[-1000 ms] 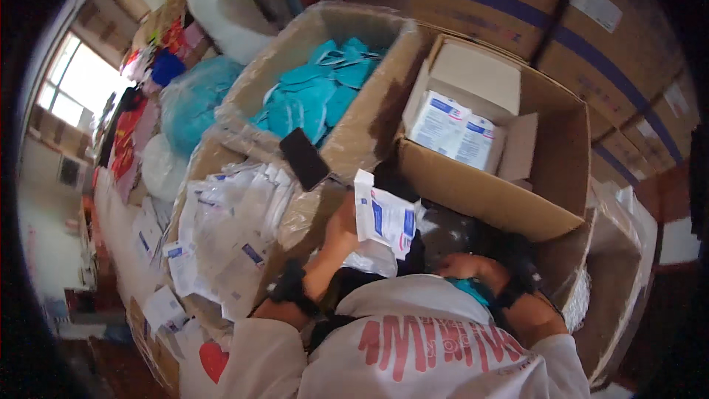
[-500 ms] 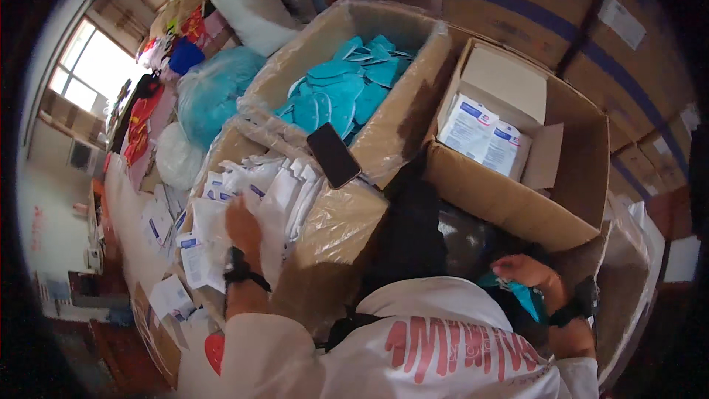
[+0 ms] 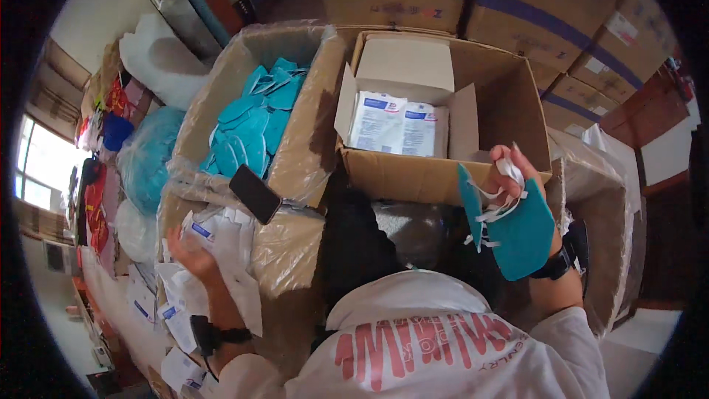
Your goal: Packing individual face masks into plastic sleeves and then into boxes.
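Note:
My right hand (image 3: 509,174) is raised in front of the open carton, its fingers closed on white elastic straps. From the straps hang teal flat-fold face masks (image 3: 523,240); two teal panels show, and I cannot tell whether they are one mask or two. My left hand (image 3: 193,253) is over the plastic-lined box at the left, fingers apart and nothing seen in them. Around it lie white printed packets (image 3: 214,230), some crumpled. More teal masks (image 3: 247,125) fill the long lined box (image 3: 304,114) at the upper left.
A black phone (image 3: 255,193) lies on the boxes' edge. Inside the large carton (image 3: 413,178), a smaller white box (image 3: 406,59) holds stacked packets (image 3: 399,124). Taped cartons (image 3: 546,11) stand behind. An open lined box (image 3: 602,199) is at right; stuffed bags (image 3: 148,151) are at left.
My right hand has risen from low at the right, bringing the teal masks up into full view. My left hand has shifted off the packets toward the left. The whole view has turned right.

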Motion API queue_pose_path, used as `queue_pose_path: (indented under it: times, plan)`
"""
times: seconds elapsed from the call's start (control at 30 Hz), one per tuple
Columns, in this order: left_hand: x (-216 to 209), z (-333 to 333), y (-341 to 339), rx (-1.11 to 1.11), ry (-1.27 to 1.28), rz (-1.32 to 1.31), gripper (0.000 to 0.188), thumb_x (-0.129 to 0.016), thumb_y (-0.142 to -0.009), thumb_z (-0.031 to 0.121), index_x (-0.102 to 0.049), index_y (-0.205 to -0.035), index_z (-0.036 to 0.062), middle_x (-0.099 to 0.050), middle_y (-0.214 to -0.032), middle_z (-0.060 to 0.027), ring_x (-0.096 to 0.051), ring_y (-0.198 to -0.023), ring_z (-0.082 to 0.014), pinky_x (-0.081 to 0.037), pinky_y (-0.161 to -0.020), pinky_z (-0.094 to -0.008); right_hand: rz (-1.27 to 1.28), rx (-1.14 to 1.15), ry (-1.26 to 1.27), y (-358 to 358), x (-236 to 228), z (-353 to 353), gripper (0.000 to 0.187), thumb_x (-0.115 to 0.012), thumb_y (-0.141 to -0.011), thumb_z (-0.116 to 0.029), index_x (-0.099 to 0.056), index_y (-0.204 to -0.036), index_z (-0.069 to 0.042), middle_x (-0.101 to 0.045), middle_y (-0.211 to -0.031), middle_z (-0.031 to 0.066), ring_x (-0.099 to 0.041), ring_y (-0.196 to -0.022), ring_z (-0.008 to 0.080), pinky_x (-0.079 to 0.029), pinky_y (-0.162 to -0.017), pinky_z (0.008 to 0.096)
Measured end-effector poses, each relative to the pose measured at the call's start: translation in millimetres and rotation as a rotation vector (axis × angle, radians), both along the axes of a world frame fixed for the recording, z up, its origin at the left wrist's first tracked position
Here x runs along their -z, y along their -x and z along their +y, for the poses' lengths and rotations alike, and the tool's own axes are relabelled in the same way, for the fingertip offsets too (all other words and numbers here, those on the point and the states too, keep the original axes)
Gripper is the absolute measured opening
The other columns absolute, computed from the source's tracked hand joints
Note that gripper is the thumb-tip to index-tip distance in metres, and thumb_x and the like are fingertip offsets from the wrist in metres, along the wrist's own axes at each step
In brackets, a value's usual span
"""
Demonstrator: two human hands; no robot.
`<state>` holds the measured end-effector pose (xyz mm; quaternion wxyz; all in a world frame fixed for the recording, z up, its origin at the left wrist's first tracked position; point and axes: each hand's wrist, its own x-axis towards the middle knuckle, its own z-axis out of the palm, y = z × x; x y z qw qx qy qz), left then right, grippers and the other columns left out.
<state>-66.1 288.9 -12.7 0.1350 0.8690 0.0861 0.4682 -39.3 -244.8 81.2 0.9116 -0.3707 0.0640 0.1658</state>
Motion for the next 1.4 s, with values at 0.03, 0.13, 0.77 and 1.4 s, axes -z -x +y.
queue_pose_path:
  times: [0.03, 0.13, 0.77, 1.4]
  plan:
    - [-10, -44, -15, 0.094, 0.03, -0.004, 0.026, -0.045, -0.084, 0.014, -0.054, -0.102, -0.0031, -0.053, -0.104, -0.0183, -0.046, -0.103, -0.0327, -0.033, -0.093, -0.0399, -0.056, 0.009, -0.112, -1, -8, 6, 0.031, -0.038, -0.093, -0.035, -0.053, -0.092, -0.008, -0.037, -0.049, -0.006, -0.043, -0.052, 0.005, -0.034, -0.044, 0.0172]
    - [6, -141, -38, 0.607, 0.498, 0.575, 0.028, -0.039, -0.09, 0.019, -0.054, -0.105, 0.0004, -0.057, -0.104, -0.01, -0.051, -0.097, -0.0221, -0.039, -0.086, -0.0328, -0.141, 0.069, -0.297, 1, -35, 23, 0.033, -0.032, -0.095, -0.034, -0.052, -0.095, -0.008, -0.037, -0.049, -0.0061, -0.036, -0.051, 0.0057, -0.029, -0.043, 0.0179]
    - [-14, -348, -47, 1.107, 1.332, 0.803, 0.03, -0.047, -0.091, 0.028, -0.056, -0.1, 0.0014, -0.058, -0.091, -0.0024, -0.051, -0.082, -0.0083, -0.042, -0.075, -0.0249, -0.22, 0.693, 1.057, 25, 50, -72, 0.03, -0.045, -0.092, -0.029, -0.054, -0.107, -0.005, -0.057, -0.082, 0.0018, -0.051, -0.076, 0.0074, -0.04, -0.059, 0.0178]
    - [-39, -356, -21, 1.268, 1.364, 0.865, 0.029, -0.041, -0.094, 0.024, -0.049, -0.111, 0.0021, -0.054, -0.093, -0.0003, -0.046, -0.082, -0.0058, -0.039, -0.074, -0.0212, -0.56, 0.522, 1.312, -24, -1, 40, 0.017, -0.046, -0.09, -0.017, -0.05, -0.096, -0.002, -0.054, -0.073, 0.0123, -0.051, -0.063, 0.0198, -0.042, -0.059, 0.0295]
